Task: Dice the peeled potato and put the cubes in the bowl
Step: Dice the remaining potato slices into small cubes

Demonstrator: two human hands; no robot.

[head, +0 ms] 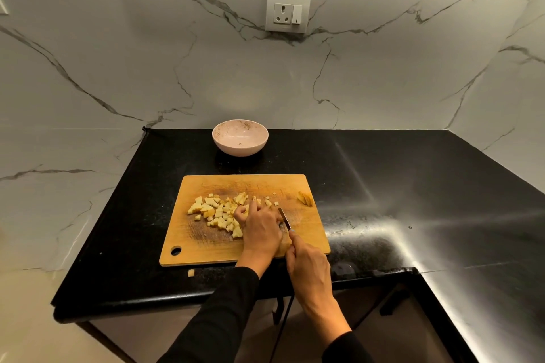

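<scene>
**Dicing nearly done, bowl not yet filled**

The right hand [308, 267] was curled round the handle of the knife [285, 219], forefinger laid along the top, blade angled away and down toward the board. The grip looked firm and closed on the handle. The left hand [261, 228] sat just beside the blade, fingers bent and tucked over something on the board; whether it pinched a last piece of potato or only steadied one could not be told, as the hand itself hid it.

Left of that hand lay the potato cubes [215, 211], a loose scatter of pale yellow pieces on the cutting board [206, 242]. A few uncut potato strips [306, 198] rested apart near the board's far right edge. 1 stray cube [191, 273] lay on the black table [383, 186], just off the board's near edge.

The bowl [240, 137] stood beyond the board against the marble wall, well apart from the cubes, holding nothing but a speck or 2.

By my judgement the cutting step was in hand and close to its end. The next move would call for finishing the piece under the left hand, then drawing the strips in for dicing, with fingertips kept curled back from the edge. After that the cubes would need gathering and carrying to the bowl, the stray one included
</scene>
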